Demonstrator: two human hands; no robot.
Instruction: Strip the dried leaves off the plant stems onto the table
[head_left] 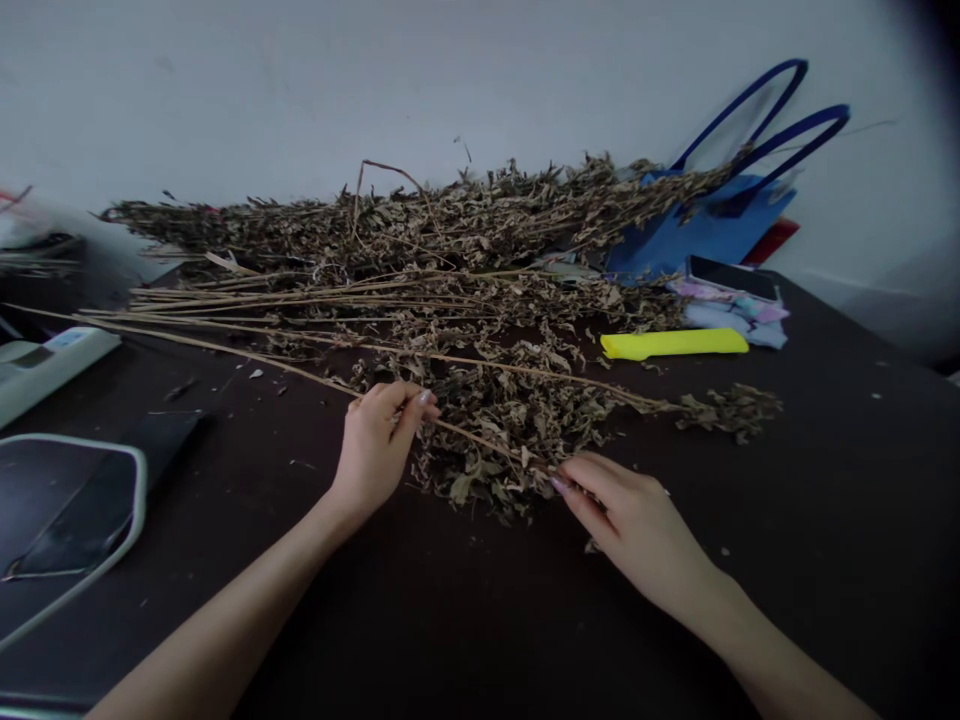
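A long dried stem (480,437) runs slantwise across the dark table (465,620). My left hand (377,448) pinches it near the middle. My right hand (634,525) pinches the same stem further right, at the edge of a heap of loose dried leaves (517,420). Behind lies a big pile of dried leafy branches (420,225) and several bare stalks (285,295).
A yellow flat object (673,343) lies right of the leaves. A blue bag with handles (705,225) leans on the wall at back right, with pastel cloths (731,305) beside it. At left sit a white device (45,365) and a white-rimmed dark tray (67,520).
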